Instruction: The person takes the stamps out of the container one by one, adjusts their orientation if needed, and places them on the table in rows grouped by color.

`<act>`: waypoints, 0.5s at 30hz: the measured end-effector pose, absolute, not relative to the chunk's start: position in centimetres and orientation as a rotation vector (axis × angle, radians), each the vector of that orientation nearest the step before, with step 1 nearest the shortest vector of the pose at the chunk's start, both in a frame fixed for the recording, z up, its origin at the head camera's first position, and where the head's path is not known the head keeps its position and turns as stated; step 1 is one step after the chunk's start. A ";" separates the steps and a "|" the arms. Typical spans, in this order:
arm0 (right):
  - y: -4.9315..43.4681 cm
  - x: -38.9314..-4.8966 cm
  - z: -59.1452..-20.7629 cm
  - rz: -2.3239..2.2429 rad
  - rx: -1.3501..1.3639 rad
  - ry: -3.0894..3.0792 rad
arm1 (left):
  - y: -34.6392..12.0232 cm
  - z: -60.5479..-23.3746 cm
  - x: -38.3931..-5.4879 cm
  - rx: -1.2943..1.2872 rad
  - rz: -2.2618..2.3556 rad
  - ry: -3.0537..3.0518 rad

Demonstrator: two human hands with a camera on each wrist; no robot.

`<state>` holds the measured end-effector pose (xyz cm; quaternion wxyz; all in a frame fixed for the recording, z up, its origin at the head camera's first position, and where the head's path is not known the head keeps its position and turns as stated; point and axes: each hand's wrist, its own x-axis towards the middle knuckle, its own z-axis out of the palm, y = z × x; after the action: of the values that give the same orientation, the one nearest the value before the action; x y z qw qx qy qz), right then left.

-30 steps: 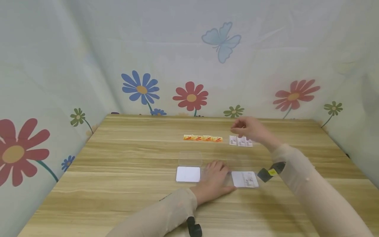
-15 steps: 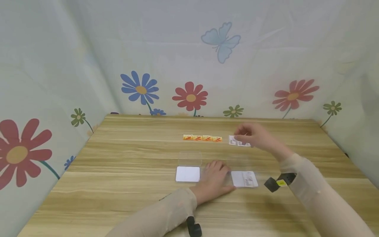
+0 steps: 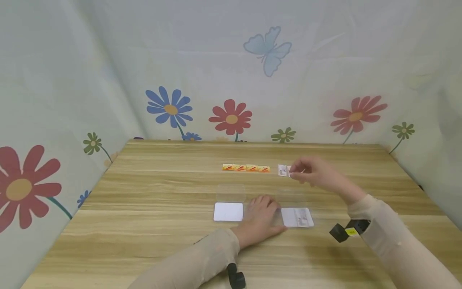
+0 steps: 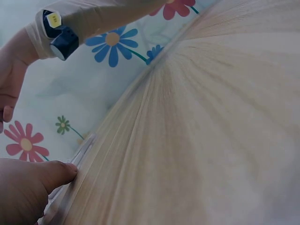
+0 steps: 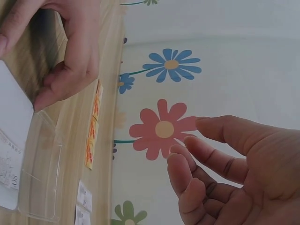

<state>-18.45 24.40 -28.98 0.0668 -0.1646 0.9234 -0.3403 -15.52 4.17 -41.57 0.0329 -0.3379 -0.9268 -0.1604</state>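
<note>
My left hand point(image 3: 261, 218) lies with its fingers spread between two small clear-lidded boxes, its thumb at the edge of the right box point(image 3: 288, 216). That box has a white inside and a printed white packet point(image 3: 303, 217) at its right end. In the left wrist view, the left thumb point(image 4: 63, 173) presses near the box's rim. My right hand point(image 3: 319, 172) hovers by a row of small white printed packets point(image 3: 282, 170), hiding part of it. The right wrist view shows its thumb and fingers loosely bent, with nothing between them.
The left box point(image 3: 228, 212) shows a plain white inside, its clear lid point(image 3: 231, 193) folded back. Behind it runs a row of several yellow-and-red packets point(image 3: 246, 167). A flower-printed cloth point(image 3: 202, 60) hangs beyond the wooden table point(image 3: 126, 200).
My right hand has come down and to the right along the white packets, covering more of the row's right end. My left hand has stayed in place.
</note>
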 end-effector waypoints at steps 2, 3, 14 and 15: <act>24.5 -18.2 -29.1 -1.016 -0.495 2.782 | 4.1 -41.5 -15.5 -1.039 -0.490 -2.853; 24.5 -18.1 -29.2 -1.014 -0.499 2.780 | 4.1 -41.5 -15.5 -1.039 -0.488 -2.851; 25.2 -17.1 -29.7 -1.022 -0.540 2.765 | 4.1 -41.6 -15.6 -1.044 -0.483 -2.832; 25.3 -17.0 -29.8 -1.015 -0.532 2.765 | 4.2 -41.6 -15.6 -1.043 -0.482 -2.832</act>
<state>-17.04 25.27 -29.78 0.0740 -0.1772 0.9213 -0.3380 -15.59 4.15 -41.61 0.0427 -0.3408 -0.9258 -0.1576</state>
